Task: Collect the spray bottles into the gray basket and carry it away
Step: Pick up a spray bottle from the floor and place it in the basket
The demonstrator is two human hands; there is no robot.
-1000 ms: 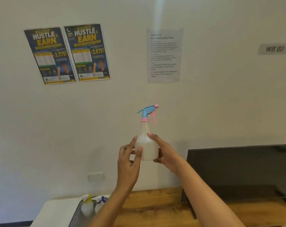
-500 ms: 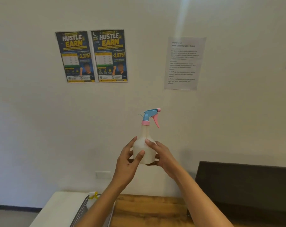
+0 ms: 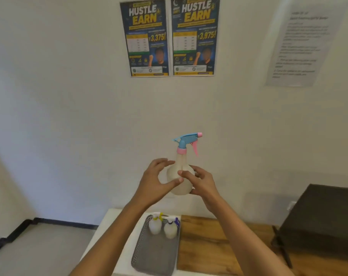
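The white spray bottle (image 3: 180,179) with a blue and pink trigger head is held upright in the air before the wall, above the gray basket (image 3: 148,253). The left hand (image 3: 156,183) curls its fingers and thumb round the bottle's rounded body, and the right hand (image 3: 201,182) grips its other side. Two more spray bottles stand in the basket, the yellow-capped bottle (image 3: 155,225) just beside the purple-capped bottle (image 3: 170,229)

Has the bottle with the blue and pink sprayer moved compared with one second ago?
Yes. The held bottle has gone left: it was over the wooden top beside the black box, and now hangs above the gray basket.
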